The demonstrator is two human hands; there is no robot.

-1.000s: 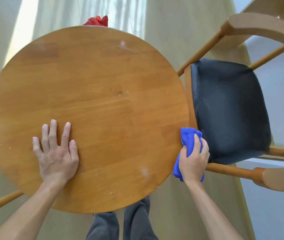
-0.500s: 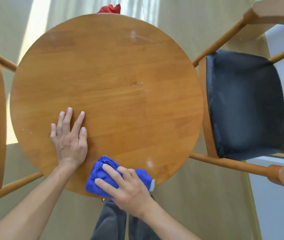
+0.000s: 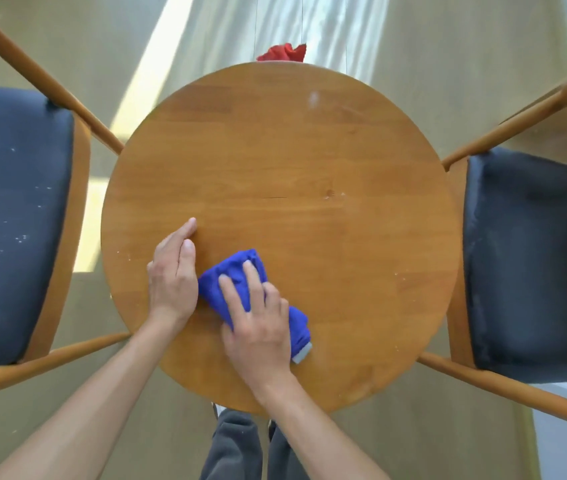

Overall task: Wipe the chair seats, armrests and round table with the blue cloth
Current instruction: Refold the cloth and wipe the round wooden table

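Note:
The round wooden table (image 3: 309,161) fills the middle of the head view. My right hand (image 3: 257,323) lies flat on the bunched blue cloth (image 3: 237,282), pressing it onto the near left part of the tabletop. My left hand (image 3: 173,271) rests on the table just left of the cloth, fingers together, touching its edge. A dark seat of the left chair (image 3: 11,216) carries several pale specks. The right chair's dark seat (image 3: 531,265) sits beside the table's right edge.
Wooden armrest rails (image 3: 39,81) of both chairs angle past the table's sides. A crumpled red cloth (image 3: 283,53) lies on the floor beyond the table's far edge. My dark trouser legs (image 3: 240,445) stand at the table's near edge. Small pale crumbs dot the tabletop.
My right hand has carried the blue cloth from the table's right edge round the near rim and up onto the top beside my left hand. The view has shifted, so both chairs show.

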